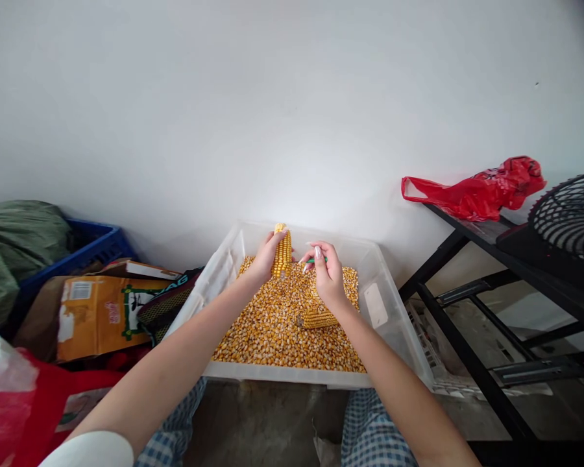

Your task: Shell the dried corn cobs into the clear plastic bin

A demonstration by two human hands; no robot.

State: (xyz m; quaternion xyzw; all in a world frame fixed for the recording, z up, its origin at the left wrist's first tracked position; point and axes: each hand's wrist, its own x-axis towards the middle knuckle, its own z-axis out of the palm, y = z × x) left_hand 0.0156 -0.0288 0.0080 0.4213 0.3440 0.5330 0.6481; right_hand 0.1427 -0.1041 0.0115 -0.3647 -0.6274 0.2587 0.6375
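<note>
My left hand (267, 255) is closed around a yellow corn cob (283, 253), which stands nearly upright over the far part of the bin. To its right, my right hand (328, 274) pinches a thin green-handled tool (313, 261); its tip is too small to make out. Both hands are above a translucent plastic bin (292, 371) holding a thick layer of loose corn kernels (272, 324). On those kernels, below my right hand, lies a second corn cob (318, 320), partly covered by my right forearm.
A black rack (472, 237) at the right carries a red plastic bag (491, 188) and a black fan (571, 220). Left of the bin are an orange cardboard box (97, 318), a blue crate (92, 250) and a red bag (43, 402). A white wall (292, 117) rises behind.
</note>
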